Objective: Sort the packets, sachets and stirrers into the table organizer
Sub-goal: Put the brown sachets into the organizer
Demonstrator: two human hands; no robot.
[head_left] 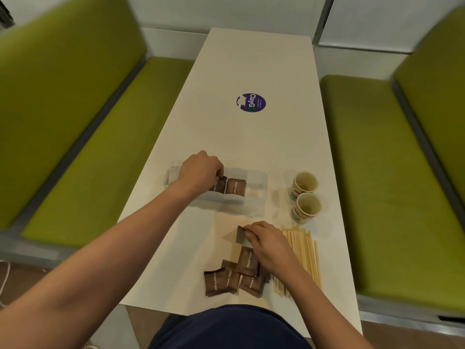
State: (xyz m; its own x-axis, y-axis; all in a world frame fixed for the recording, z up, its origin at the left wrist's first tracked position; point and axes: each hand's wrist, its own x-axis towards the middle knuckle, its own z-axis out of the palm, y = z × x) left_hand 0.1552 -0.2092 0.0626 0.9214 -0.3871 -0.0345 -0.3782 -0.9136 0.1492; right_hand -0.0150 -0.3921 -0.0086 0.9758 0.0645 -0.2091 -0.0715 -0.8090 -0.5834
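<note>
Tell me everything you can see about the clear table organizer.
The table organizer is a low, translucent plastic tray with divided compartments, lying across the white table, left of two paper cups. One brown sugar packet stands upright in a middle compartment; the left hand pinches a second packet beside it. The right end holds something pale, too faint to identify.

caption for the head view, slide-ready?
Left hand holds a brown sugar packet in the clear organizer; right hand pinches a second packet by the loose pile.

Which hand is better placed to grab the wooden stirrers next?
Right: the right hand lies beside the wooden stirrers, though it pinches a brown sugar packet. The left hand is farther off, at the clear organizer, holding a second packet.
</note>
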